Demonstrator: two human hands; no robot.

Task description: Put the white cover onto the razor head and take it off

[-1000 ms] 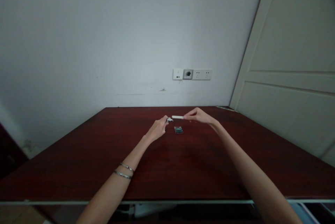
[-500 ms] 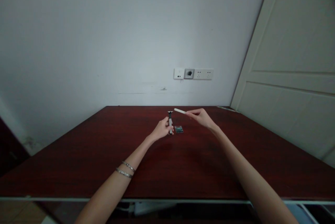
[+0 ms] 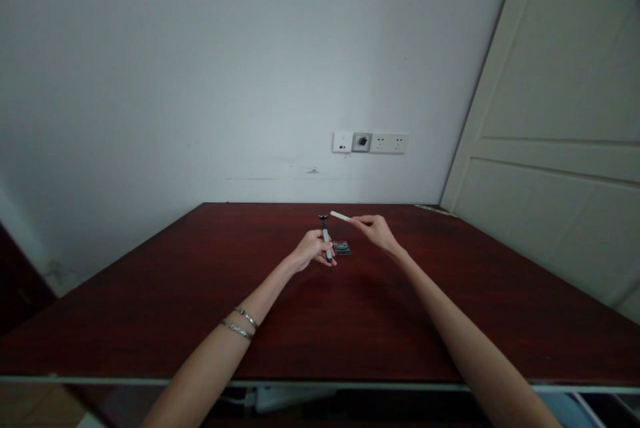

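My left hand (image 3: 313, 249) is closed around the grey and black handle of a razor (image 3: 327, 245), its head pointing away from me. Pinched in my right hand (image 3: 376, 231) is a slim white stick (image 3: 340, 216), whose free end points left and hangs just right of the razor's head, apart from it. Just right of my left fingers, a small clear case (image 3: 342, 248) with something greenish inside lies on the table. What the stick is exactly cannot be made out.
The dark red wooden table (image 3: 200, 295) runs back to a white wall (image 3: 200, 81). Sockets and switches (image 3: 370, 143) sit low on that wall. A pale panelled door (image 3: 545, 168) stands along the right. Blurred items lie under the table's front edge.
My right hand and the white stick have shifted slightly left and down. The razor has tilted a little in my left hand, its head lower. The case stays put.
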